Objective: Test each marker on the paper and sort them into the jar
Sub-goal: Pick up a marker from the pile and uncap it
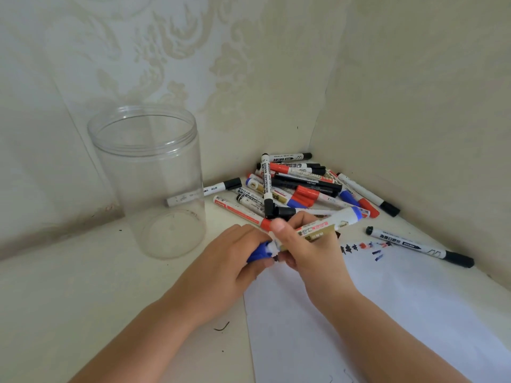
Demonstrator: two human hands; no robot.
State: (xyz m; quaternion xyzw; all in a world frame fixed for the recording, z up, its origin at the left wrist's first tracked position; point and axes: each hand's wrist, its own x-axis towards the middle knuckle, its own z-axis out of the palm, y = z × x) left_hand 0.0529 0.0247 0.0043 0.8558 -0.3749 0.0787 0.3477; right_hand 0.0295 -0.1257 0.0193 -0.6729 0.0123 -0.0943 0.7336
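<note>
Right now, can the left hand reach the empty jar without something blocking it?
Probably yes: the jar stands just left of the left hand with bare surface between, but that hand is gripping the blue cap.

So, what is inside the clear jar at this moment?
The jar looks empty: only its bare bottom shows. The white marker with a black cap seen through its wall lies behind it, on the table, not inside. No marker has been sorted yet.

Light: soft, even daylight, moderately bright
Shadows: faint, diffuse
Focus: slightly soft throughout
Edges: wide-angle bending at corners
</note>
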